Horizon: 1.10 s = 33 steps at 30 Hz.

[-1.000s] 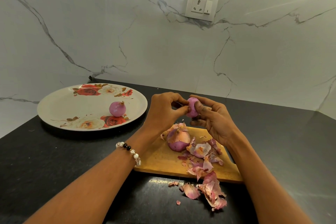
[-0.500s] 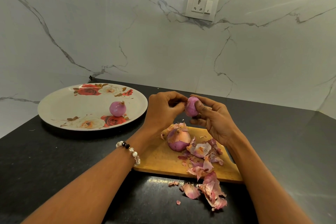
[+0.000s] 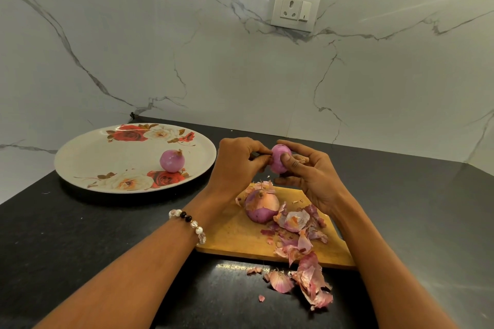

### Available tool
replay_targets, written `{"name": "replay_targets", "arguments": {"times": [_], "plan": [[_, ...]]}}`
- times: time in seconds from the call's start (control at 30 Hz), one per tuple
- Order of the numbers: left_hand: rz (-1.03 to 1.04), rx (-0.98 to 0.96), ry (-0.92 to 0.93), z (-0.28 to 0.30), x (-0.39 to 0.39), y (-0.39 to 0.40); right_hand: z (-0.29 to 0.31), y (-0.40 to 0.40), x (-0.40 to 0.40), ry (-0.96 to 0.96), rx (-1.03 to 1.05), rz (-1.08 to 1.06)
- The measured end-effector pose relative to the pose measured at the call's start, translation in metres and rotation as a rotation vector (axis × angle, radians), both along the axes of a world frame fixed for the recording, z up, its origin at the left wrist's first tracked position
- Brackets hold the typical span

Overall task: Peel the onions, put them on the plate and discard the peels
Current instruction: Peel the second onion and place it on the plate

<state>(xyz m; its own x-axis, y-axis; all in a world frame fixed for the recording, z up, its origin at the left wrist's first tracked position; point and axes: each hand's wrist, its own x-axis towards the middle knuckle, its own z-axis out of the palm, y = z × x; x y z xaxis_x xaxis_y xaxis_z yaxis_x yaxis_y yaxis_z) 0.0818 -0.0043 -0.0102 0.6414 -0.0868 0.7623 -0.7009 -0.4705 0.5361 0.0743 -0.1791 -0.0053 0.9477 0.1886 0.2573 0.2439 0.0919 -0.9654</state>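
My right hand grips a small purple peeled onion above the far end of the wooden cutting board. My left hand pinches at the onion's left side with curled fingers. An onion with brown skin still on it lies on the board under my hands. One peeled onion sits on the white floral plate at the left. Loose peels cover the board's right part and spill onto the black counter.
The black counter runs back to a white marble wall with a socket and switch. The plate sits close to the counter's left edge. Small peel scraps lie in front of the board.
My left hand's fingers have curled in tighter against the onion's left side. The onion has turned slightly in my right hand. Nothing else moved.
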Motion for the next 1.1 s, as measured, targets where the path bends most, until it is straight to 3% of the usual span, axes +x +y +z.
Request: {"name": "replay_targets", "arguments": {"times": [0.23, 0.6, 1.1], "plan": [[0.036, 0.096, -0.097, 0.0016, 0.0029, 0.0020, -0.0007, -0.0008, 0.0007, 0.007, 0.003, 0.004], [0.035, 0.070, -0.077, 0.0010, 0.0038, -0.0009, -0.0020, -0.0022, 0.0025, -0.003, 0.006, 0.017], [0.109, 0.247, -0.071, -0.0008, 0.0054, 0.0005, -0.0056, 0.0007, 0.0032, -0.066, -0.103, -0.018]]}}
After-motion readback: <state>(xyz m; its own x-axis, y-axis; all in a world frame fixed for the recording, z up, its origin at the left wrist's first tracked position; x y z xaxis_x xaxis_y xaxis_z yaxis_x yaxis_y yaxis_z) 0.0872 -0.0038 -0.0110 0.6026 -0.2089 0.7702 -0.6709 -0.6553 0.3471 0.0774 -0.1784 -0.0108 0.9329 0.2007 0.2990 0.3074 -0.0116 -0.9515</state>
